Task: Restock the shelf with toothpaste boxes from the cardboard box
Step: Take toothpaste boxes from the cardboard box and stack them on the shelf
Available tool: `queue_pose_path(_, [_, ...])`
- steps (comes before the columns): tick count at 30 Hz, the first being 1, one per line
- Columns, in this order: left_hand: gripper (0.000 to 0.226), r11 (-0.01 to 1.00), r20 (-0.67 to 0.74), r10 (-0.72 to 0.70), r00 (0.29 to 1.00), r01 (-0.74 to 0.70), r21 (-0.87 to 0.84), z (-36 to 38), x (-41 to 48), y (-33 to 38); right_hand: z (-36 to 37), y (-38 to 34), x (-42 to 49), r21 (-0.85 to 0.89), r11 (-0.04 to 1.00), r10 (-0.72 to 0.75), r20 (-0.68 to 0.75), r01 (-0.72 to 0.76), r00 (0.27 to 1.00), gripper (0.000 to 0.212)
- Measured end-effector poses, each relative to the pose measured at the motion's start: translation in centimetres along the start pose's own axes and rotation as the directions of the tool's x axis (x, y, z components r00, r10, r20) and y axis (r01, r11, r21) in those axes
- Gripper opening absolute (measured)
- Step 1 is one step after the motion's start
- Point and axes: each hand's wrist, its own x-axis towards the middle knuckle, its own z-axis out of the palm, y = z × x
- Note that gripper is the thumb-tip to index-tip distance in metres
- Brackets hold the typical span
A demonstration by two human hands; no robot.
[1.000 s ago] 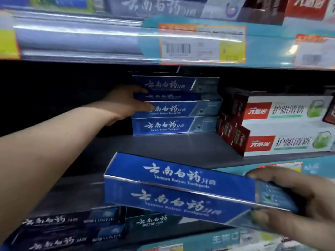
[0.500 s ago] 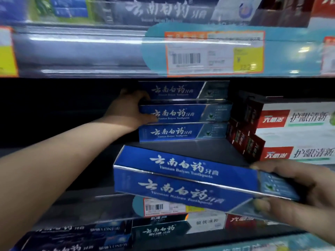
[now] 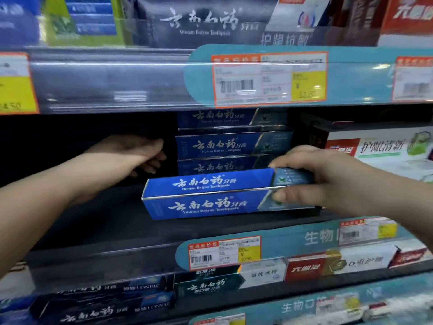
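My right grip is clamped on one end of the toothpaste box, low at the shelf just before the stack; my left grip is apart, empty. Held so, it may swing and knock the stack

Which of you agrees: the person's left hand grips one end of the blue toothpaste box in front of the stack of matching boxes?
Wrong hand. The head view shows the right hand gripping one end of the blue toothpaste box in front of the stack of matching boxes; the left hand holds nothing.
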Motion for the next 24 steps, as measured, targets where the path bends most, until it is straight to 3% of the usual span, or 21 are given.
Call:
queue_pose_path(4, [0.064,0.992,0.204,0.114,0.972,-0.102,-0.071,-0.3,-1.9,-0.6,0.6,0.2,0.8,-0.095,0.993,0.083,0.128,-0.071,0.988,0.040])
queue_pose_path(8, [0.075,0.989,0.273,0.146,0.951,-0.130,-0.077,0.0,-3.0,-1.1,1.3,0.5,0.9,-0.161,0.975,0.174,0.126,-0.153,0.977,0.055])
queue_pose_path(14, [0.085,0.986,0.204,0.083,0.975,-0.110,0.122,1.1,-4.6,-0.6,1.5,-0.3,0.4,-0.230,0.959,0.188,0.070,-0.167,0.980,0.062])
queue_pose_path(18, [0.038,0.982,0.075,0.052,0.996,-0.064,0.177,2.0,-4.1,-0.6,1.7,-0.5,-0.6,-0.256,0.958,0.111,-0.074,-0.127,0.991,0.060])
queue_pose_path(24, [0.035,0.975,-0.014,0.025,1.000,-0.022,0.220,3.6,-2.7,0.1,3.2,0.0,-1.3,-0.321,0.940,0.049,-0.210,-0.116,0.976,0.041])
